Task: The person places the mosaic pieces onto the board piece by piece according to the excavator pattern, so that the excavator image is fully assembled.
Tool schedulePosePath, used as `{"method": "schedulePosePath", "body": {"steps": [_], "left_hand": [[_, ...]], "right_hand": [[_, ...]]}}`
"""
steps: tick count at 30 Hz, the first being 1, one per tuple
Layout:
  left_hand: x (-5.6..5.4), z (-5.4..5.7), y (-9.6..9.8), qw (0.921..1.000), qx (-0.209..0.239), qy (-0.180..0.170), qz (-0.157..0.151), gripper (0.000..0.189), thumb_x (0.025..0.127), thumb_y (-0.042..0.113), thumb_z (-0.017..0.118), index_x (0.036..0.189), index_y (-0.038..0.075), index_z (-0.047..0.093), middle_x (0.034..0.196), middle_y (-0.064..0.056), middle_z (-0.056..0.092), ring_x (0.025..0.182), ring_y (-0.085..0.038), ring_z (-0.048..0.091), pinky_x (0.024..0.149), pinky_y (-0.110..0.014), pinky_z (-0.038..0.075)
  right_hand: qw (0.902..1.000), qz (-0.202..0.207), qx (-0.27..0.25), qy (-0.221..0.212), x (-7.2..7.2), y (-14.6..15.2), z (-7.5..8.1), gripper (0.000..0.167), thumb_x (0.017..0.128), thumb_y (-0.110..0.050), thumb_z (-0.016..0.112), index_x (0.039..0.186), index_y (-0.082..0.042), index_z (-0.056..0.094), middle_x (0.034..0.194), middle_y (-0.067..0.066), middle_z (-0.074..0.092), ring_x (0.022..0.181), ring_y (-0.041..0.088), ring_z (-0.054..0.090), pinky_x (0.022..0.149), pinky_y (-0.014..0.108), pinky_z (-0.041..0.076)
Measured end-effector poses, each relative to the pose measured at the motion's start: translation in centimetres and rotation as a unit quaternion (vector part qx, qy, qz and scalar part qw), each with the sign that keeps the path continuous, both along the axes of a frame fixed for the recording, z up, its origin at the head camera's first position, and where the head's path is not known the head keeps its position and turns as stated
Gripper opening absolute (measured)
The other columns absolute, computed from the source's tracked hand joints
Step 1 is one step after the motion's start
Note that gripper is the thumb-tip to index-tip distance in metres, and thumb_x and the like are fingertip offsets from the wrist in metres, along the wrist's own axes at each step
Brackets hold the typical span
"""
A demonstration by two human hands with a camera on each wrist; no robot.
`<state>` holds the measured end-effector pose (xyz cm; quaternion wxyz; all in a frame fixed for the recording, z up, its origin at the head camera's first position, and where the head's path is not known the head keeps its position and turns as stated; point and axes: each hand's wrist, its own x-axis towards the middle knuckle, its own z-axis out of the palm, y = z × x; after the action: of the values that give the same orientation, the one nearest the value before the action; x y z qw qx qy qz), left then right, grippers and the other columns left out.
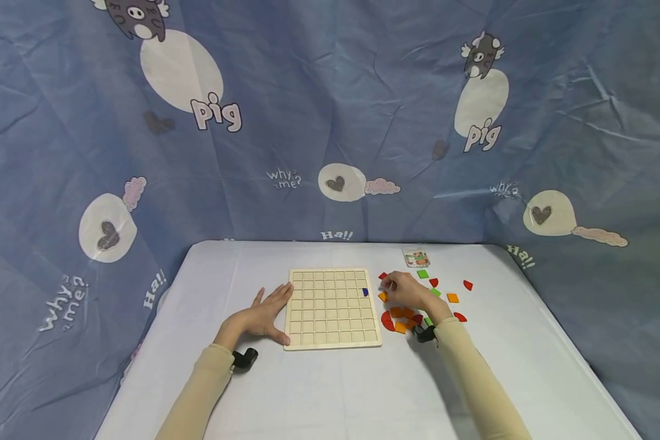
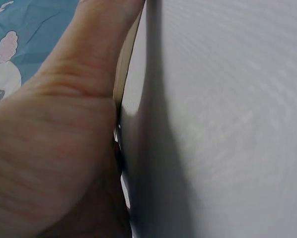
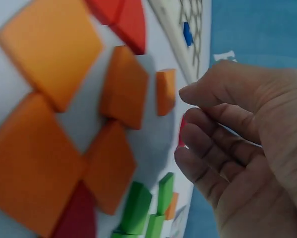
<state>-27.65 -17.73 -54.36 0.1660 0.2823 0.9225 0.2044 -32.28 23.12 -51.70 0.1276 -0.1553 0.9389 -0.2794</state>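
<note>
Creased blue backdrop [image 1: 286, 73], printed winged pigs [image 1: 481, 56], pale ovals [image 1: 353, 183] with dark hearts [image 1: 335, 184], pink clouds [image 1: 382, 186], white table [image 1: 330, 391]

A grid board [image 1: 324, 316] rests on a table [image 1: 319, 397], right of the left hand's [image 1: 261, 315] fingers and left of the right hand's [image 1: 409, 290]. One piece [image 1: 365, 292] lies on it, left of the right fingers; loose pieces [image 1: 453, 298] spread before and right of those, a card [image 1: 416, 258] behind.

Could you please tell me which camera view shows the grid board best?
The head view, since it shows nearly the whole grid board, with the left hand at its edge. The left wrist view shows only a thin strip of its side; the right wrist view, only a slanted part near the top.
</note>
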Motion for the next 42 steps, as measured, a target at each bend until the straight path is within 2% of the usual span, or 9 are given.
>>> {"method": "schedulePosePath", "body": {"steps": [2, 5, 11, 20, 24, 28, 33, 38, 42], "left_hand": [[0.0, 0.0, -0.1, 1.0000, -0.002, 0.000, 0.001, 0.134, 0.063, 0.063, 0.080, 0.155, 0.003, 0.004, 0.163, -0.013, -0.001, 0.151, -0.034, 0.000, 0.116, -0.063, -0.008], [0.0, -0.1, -0.1, 1.0000, -0.003, 0.000, 0.003, 0.134, 0.062, 0.064, 0.080, 0.155, 0.003, 0.004, 0.164, -0.013, -0.002, 0.151, -0.033, 0.000, 0.116, -0.063, -0.008], [-0.1, -0.2, -0.1, 1.0000, -0.002, 0.000, 0.004, 0.134, 0.062, 0.063, 0.080, 0.155, 0.003, 0.004, 0.163, -0.013, -0.002, 0.151, -0.034, 0.000, 0.116, -0.063, -0.008], [-0.2, -0.3, -0.1, 1.0000, -0.002, -0.006, 0.003, 0.134, 0.062, 0.063, 0.080, 0.155, 0.004, 0.004, 0.164, -0.012, -0.003, 0.151, -0.033, -0.002, 0.116, -0.062, -0.010], [-0.3, -0.3, -0.1, 1.0000, 0.003, -0.007, 0.003, 0.135, 0.062, 0.062, 0.080, 0.155, 0.003, 0.003, 0.164, -0.012, -0.003, 0.151, -0.033, -0.002, 0.116, -0.063, -0.011], [-0.3, -0.4, -0.1, 1.0000, -0.003, -0.009, 0.002, 0.134, 0.063, 0.063, 0.080, 0.155, 0.004, 0.002, 0.163, -0.012, -0.005, 0.151, -0.032, -0.004, 0.116, -0.062, -0.013], [-0.3, -0.4, -0.1, 1.0000, -0.002, -0.008, 0.002, 0.134, 0.063, 0.062, 0.080, 0.155, 0.004, 0.002, 0.163, -0.012, -0.005, 0.151, -0.031, -0.004, 0.116, -0.062, -0.013], [-0.3, -0.5, -0.1, 1.0000, 0.001, -0.008, 0.003, 0.134, 0.063, 0.062, 0.080, 0.155, 0.004, 0.002, 0.164, -0.011, -0.005, 0.151, -0.031, -0.004, 0.116, -0.062, -0.013], [-0.3, -0.6, -0.1, 1.0000, 0.001, -0.009, 0.002, 0.134, 0.063, 0.062, 0.080, 0.155, 0.005, 0.002, 0.163, -0.011, -0.005, 0.151, -0.031, -0.004, 0.116, -0.062, -0.013]], "right_hand": [[0.9998, -0.002, -0.002, -0.018, 0.0, 0.0, -0.4, 0.025, 0.084, -0.013, 0.072, 0.108, -0.012, 0.066, 0.100, 0.001, 0.060, 0.088, 0.018, 0.054, 0.081, 0.033, 0.051], [0.9997, 0.002, 0.000, -0.023, 0.0, 0.0, -1.0, 0.030, 0.079, -0.013, 0.077, 0.107, -0.013, 0.066, 0.101, 0.000, 0.059, 0.091, 0.018, 0.052, 0.086, 0.034, 0.050], [0.9999, 0.013, 0.010, -0.005, -0.1, -0.1, -1.3, 0.024, 0.081, -0.011, 0.074, 0.104, -0.011, 0.066, 0.097, -0.001, 0.058, 0.086, 0.017, 0.052, 0.082, 0.032, 0.049], [0.9996, -0.013, 0.023, -0.010, 0.0, -0.3, -1.2, 0.022, 0.082, -0.017, 0.076, 0.101, -0.011, 0.066, 0.095, 0.000, 0.061, 0.084, 0.016, 0.054, 0.082, 0.033, 0.052], [0.9997, -0.019, 0.015, -0.009, 0.2, -0.4, -1.0, 0.023, 0.082, -0.022, 0.076, 0.099, -0.012, 0.064, 0.091, -0.001, 0.061, 0.081, 0.015, 0.055, 0.078, 0.030, 0.051], [0.9999, 0.004, 0.006, 0.014, 0.4, -0.8, -0.6, 0.024, 0.082, -0.024, 0.076, 0.098, -0.011, 0.064, 0.087, -0.002, 0.061, 0.077, 0.014, 0.054, 0.072, 0.027, 0.050], [0.9978, 0.048, -0.010, 0.045, 1.0, -1.8, 0.0, 0.022, 0.082, -0.019, 0.076, 0.098, -0.010, 0.065, 0.087, -0.002, 0.061, 0.078, 0.012, 0.055, 0.071, 0.027, 0.050], [0.9961, 0.067, -0.019, 0.055, 1.2, -2.7, -0.1, 0.019, 0.082, -0.017, 0.076, 0.098, -0.012, 0.065, 0.088, -0.004, 0.061, 0.079, 0.011, 0.056, 0.072, 0.025, 0.051], [0.9959, 0.072, -0.007, 0.055, 1.3, -3.2, -0.6, 0.019, 0.082, -0.019, 0.077, 0.097, -0.013, 0.066, 0.089, -0.004, 0.062, 0.078, 0.010, 0.056, 0.072, 0.024, 0.052]]}}
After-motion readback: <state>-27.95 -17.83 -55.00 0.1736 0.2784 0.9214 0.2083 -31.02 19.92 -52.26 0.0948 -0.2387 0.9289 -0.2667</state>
